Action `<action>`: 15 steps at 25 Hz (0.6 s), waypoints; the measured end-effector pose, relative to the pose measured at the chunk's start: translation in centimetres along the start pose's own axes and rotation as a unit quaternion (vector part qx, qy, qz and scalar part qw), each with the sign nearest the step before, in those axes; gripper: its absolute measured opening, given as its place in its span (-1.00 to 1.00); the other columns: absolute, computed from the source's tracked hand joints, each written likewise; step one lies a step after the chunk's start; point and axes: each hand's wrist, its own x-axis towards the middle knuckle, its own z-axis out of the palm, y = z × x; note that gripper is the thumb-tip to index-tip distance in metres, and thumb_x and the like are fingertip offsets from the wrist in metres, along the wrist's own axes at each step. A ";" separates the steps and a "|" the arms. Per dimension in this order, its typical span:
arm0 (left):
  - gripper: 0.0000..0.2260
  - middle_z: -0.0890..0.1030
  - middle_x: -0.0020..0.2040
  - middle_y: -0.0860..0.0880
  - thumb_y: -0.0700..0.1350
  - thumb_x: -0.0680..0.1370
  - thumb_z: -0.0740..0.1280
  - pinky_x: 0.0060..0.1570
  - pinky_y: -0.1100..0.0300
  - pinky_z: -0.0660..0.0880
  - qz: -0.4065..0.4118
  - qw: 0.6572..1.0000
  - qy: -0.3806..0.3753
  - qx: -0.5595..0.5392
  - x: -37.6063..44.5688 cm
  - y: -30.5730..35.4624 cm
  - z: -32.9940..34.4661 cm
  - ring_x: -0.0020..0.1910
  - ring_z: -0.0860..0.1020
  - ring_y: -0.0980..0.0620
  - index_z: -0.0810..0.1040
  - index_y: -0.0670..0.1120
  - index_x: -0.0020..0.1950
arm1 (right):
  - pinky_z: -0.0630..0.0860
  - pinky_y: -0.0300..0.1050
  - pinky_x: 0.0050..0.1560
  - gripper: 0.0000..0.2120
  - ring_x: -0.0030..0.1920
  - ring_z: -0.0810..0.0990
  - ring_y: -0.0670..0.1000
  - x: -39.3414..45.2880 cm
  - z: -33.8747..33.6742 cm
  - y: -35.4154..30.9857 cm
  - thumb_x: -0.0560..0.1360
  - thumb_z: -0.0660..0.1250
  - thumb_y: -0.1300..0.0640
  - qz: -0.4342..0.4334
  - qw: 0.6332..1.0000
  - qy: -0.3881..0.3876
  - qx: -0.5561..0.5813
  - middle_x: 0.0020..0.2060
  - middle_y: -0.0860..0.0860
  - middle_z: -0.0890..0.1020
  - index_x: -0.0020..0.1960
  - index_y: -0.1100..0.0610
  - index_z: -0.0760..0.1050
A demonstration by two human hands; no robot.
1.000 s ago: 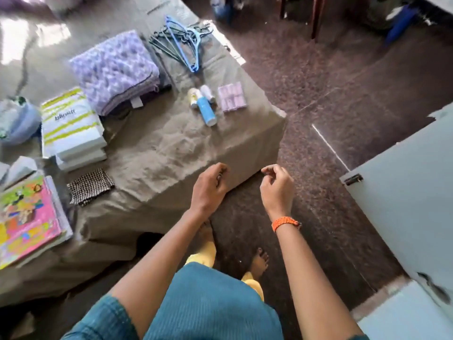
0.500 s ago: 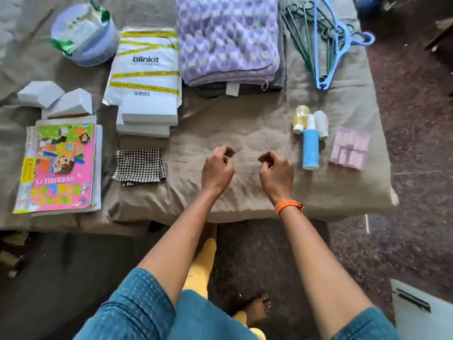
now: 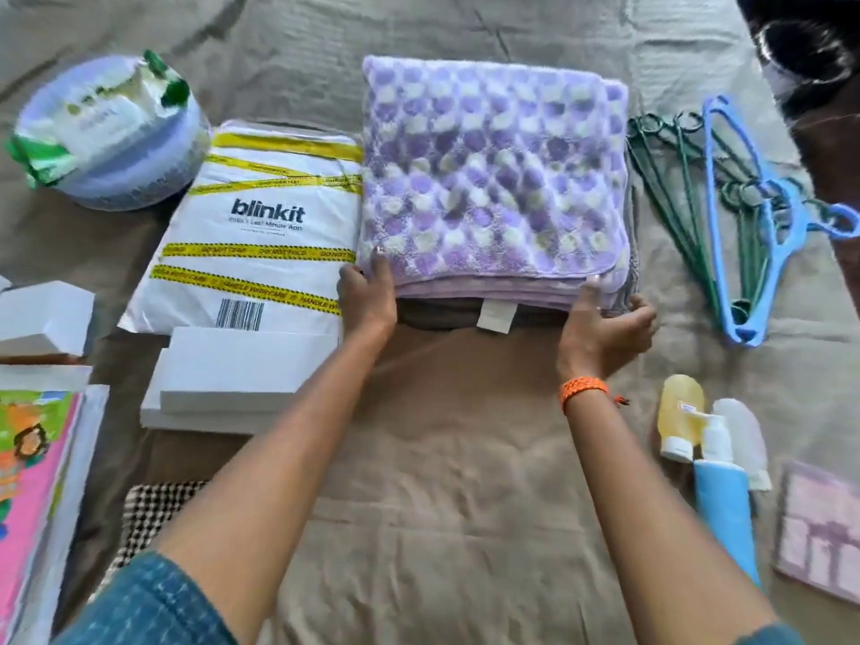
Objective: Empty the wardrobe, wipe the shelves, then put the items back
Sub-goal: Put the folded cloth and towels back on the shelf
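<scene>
Head view: both hands, empty half-second before, gripped near corners of folded purple-and-white fleece blanket [image 3: 493, 179] stack on bed: left hand [image 3: 367, 295], right hand [image 3: 605, 328]. Likely pickup for return to wardrobe.

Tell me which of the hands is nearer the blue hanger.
Right. The right hand grips the blanket stack's near right corner, the side facing the blue hanger. The left hand holds the stack's far corner, beside the blinkit bag.
</scene>
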 end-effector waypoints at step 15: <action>-0.30 0.52 0.23 -0.27 0.30 0.46 0.27 0.10 -0.03 0.43 0.141 0.960 0.009 0.241 5.1 4.2 4.7 0.20 0.49 -0.28 0.37 -0.25 0.33 | 0.57 -0.23 0.00 -0.36 -0.07 0.66 -0.11 8.6 4.1 -0.1 0.27 0.54 -0.22 0.084 0.945 -0.307 0.072 -0.03 -0.02 0.70 0.19 0.15 0.55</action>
